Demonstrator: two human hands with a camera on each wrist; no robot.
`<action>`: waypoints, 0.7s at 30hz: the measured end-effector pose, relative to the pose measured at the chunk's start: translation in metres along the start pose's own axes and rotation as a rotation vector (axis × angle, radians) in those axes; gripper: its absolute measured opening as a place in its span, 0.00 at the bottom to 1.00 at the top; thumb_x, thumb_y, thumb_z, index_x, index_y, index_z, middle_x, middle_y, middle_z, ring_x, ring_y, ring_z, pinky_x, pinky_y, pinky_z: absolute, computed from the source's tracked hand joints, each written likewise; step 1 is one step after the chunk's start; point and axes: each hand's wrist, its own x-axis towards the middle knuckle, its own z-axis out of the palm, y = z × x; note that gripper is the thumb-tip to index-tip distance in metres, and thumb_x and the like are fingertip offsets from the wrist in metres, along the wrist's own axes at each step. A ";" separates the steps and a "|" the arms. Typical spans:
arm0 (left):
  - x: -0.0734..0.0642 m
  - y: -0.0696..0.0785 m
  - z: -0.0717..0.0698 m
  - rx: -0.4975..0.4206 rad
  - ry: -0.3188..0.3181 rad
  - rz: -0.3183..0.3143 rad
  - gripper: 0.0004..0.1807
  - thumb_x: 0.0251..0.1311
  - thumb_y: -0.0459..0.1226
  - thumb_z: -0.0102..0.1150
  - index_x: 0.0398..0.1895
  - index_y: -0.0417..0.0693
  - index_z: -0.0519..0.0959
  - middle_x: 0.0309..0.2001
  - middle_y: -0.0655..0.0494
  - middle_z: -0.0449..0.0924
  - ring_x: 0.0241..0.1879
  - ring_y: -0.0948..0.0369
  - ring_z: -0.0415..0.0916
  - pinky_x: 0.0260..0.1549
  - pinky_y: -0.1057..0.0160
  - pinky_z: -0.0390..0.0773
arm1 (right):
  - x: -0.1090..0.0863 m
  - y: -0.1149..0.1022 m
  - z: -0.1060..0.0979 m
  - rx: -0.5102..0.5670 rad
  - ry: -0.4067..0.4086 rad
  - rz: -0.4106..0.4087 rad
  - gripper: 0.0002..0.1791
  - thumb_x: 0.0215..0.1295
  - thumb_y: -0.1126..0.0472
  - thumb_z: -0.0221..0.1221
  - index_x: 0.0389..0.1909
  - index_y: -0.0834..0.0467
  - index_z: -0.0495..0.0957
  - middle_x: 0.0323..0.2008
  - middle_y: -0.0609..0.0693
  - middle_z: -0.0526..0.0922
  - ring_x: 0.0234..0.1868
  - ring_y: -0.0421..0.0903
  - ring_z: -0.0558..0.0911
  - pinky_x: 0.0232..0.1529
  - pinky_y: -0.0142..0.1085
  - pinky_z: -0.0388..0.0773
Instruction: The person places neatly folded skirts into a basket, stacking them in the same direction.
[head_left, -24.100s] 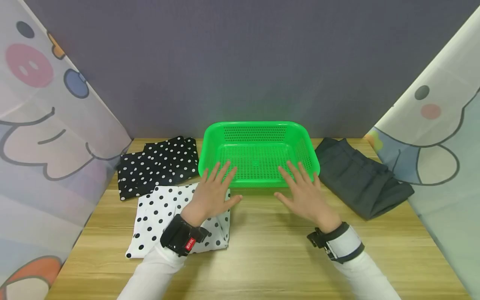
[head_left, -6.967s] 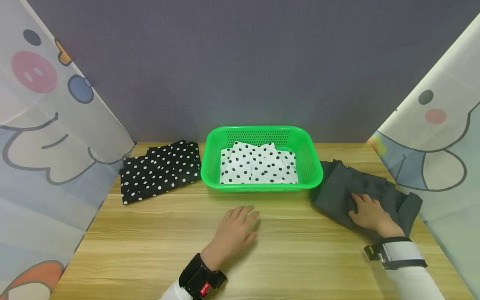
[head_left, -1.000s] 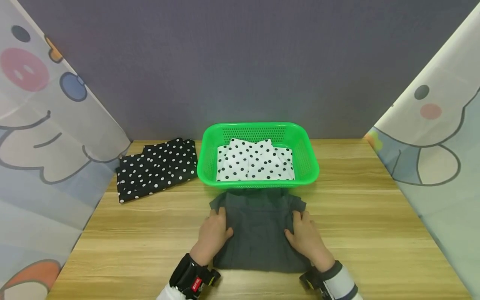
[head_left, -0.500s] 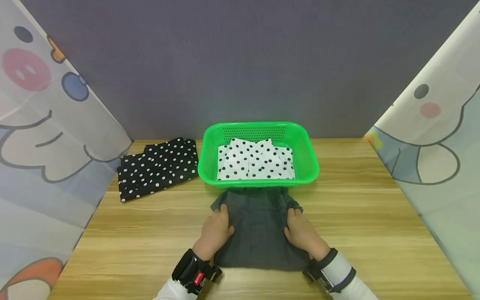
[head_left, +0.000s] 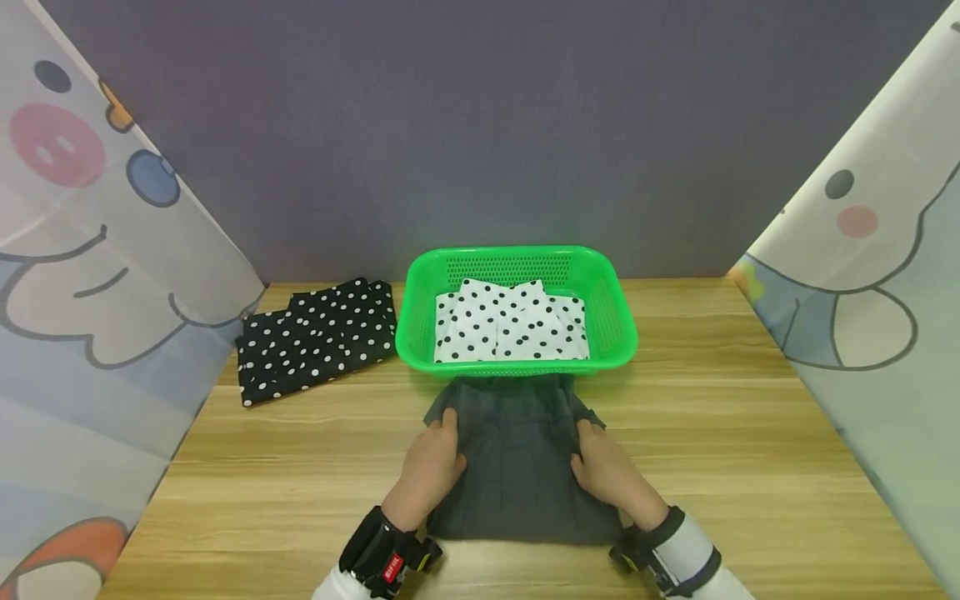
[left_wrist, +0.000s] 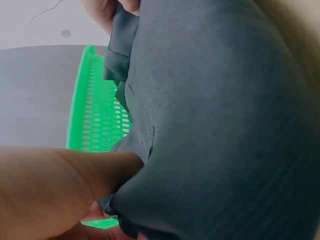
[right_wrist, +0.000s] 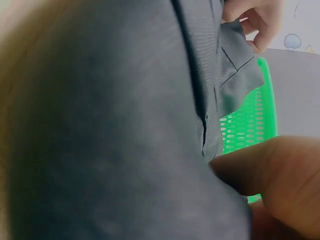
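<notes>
A folded dark grey garment point(head_left: 517, 467) lies in front of the green basket, its far edge right at the basket's near side. My left hand point(head_left: 427, 467) grips its left side, thumb on top and the other fingers curled beneath. On the opposite side my right hand point(head_left: 609, 468) holds it the same way. In the left wrist view the grey cloth point(left_wrist: 215, 120) bulges up close to the camera, with the left thumb point(left_wrist: 110, 170) pressed on its edge. The right wrist view shows the right thumb point(right_wrist: 250, 165) against the grey fabric point(right_wrist: 125, 130); the fingers below are mostly hidden.
The green perforated basket point(head_left: 627, 337) stands by the grey back wall point(head_left: 510, 125). Inside lies a folded white cloth garment with black dots point(head_left: 510, 325). A folded black garment with white dots point(head_left: 318, 342) lies to its left on the wooden table point(head_left: 750, 500).
Since the oldest frame, the white dotted garment has gone from the table into the basket. The grey garment has moved from the right to the middle. Over the last second, little has shifted.
</notes>
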 end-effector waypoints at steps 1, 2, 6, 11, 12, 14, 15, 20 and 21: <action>-0.002 0.000 -0.001 0.002 0.012 0.011 0.20 0.40 0.27 0.63 0.39 0.34 0.67 0.21 0.48 0.69 0.14 0.59 0.65 0.12 0.64 0.63 | -0.001 0.000 0.000 0.015 0.009 0.007 0.20 0.52 0.72 0.58 0.45 0.77 0.67 0.35 0.66 0.76 0.35 0.57 0.78 0.30 0.44 0.76; -0.003 0.000 -0.002 0.005 0.024 0.021 0.20 0.40 0.27 0.62 0.38 0.35 0.67 0.21 0.48 0.69 0.14 0.60 0.64 0.12 0.65 0.62 | -0.002 -0.001 -0.001 0.031 0.019 0.016 0.19 0.52 0.72 0.58 0.44 0.77 0.67 0.34 0.65 0.75 0.34 0.56 0.78 0.29 0.44 0.75; -0.010 0.002 -0.006 -0.002 0.056 0.045 0.18 0.40 0.26 0.60 0.37 0.36 0.66 0.20 0.51 0.67 0.14 0.63 0.61 0.12 0.67 0.60 | -0.007 -0.004 -0.003 0.086 0.048 0.063 0.18 0.53 0.72 0.57 0.45 0.75 0.67 0.36 0.64 0.75 0.34 0.54 0.78 0.30 0.42 0.76; -0.018 0.006 -0.013 -0.021 0.075 0.059 0.17 0.41 0.25 0.59 0.37 0.36 0.66 0.20 0.52 0.65 0.14 0.64 0.59 0.12 0.69 0.58 | -0.013 -0.008 -0.006 0.084 0.093 0.082 0.21 0.54 0.70 0.58 0.48 0.76 0.67 0.39 0.66 0.76 0.36 0.55 0.80 0.30 0.41 0.77; -0.020 0.007 -0.015 -0.020 0.078 0.063 0.18 0.41 0.25 0.60 0.37 0.36 0.66 0.21 0.51 0.66 0.14 0.64 0.60 0.12 0.69 0.59 | -0.015 -0.009 -0.007 0.076 0.104 0.078 0.21 0.54 0.70 0.58 0.48 0.76 0.67 0.39 0.65 0.76 0.36 0.55 0.80 0.29 0.41 0.76; -0.022 0.008 -0.019 -0.019 0.082 0.068 0.19 0.41 0.26 0.61 0.38 0.36 0.66 0.22 0.50 0.67 0.14 0.64 0.61 0.12 0.68 0.60 | -0.017 -0.011 -0.010 0.066 0.121 0.071 0.21 0.53 0.70 0.58 0.47 0.75 0.67 0.38 0.64 0.76 0.34 0.54 0.80 0.28 0.40 0.76; -0.024 0.009 -0.021 -0.020 0.084 0.067 0.19 0.41 0.26 0.61 0.39 0.36 0.66 0.22 0.50 0.68 0.15 0.64 0.62 0.12 0.68 0.60 | -0.019 -0.012 -0.011 0.061 0.127 0.067 0.21 0.53 0.71 0.58 0.47 0.75 0.68 0.37 0.64 0.76 0.34 0.53 0.80 0.28 0.40 0.76; -0.032 0.013 -0.029 -0.038 0.091 0.072 0.20 0.41 0.26 0.61 0.40 0.36 0.67 0.24 0.51 0.70 0.16 0.65 0.63 0.13 0.69 0.61 | -0.029 -0.019 -0.018 0.043 0.155 0.056 0.19 0.52 0.71 0.59 0.45 0.73 0.69 0.36 0.61 0.76 0.33 0.52 0.79 0.28 0.39 0.76; -0.034 0.013 -0.031 -0.041 0.093 0.075 0.20 0.41 0.26 0.60 0.40 0.37 0.67 0.24 0.52 0.69 0.16 0.65 0.63 0.13 0.70 0.61 | -0.031 -0.021 -0.019 0.037 0.163 0.059 0.19 0.52 0.71 0.59 0.45 0.73 0.69 0.36 0.61 0.76 0.34 0.53 0.79 0.28 0.40 0.76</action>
